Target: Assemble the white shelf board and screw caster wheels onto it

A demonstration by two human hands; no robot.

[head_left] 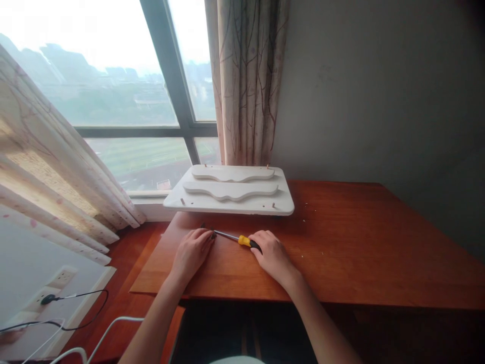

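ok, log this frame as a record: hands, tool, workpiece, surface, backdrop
left hand: fingers at screwdriver's tip; grip unclear
right hand: holds screwdriver by its handle
tool: yellow-and-black handle, shaft pointing at left hand
workpiece: white board with two wavy-edged white slats, wooden dowels standing up
surface: brown wooden table
backdrop: window, patterned curtains
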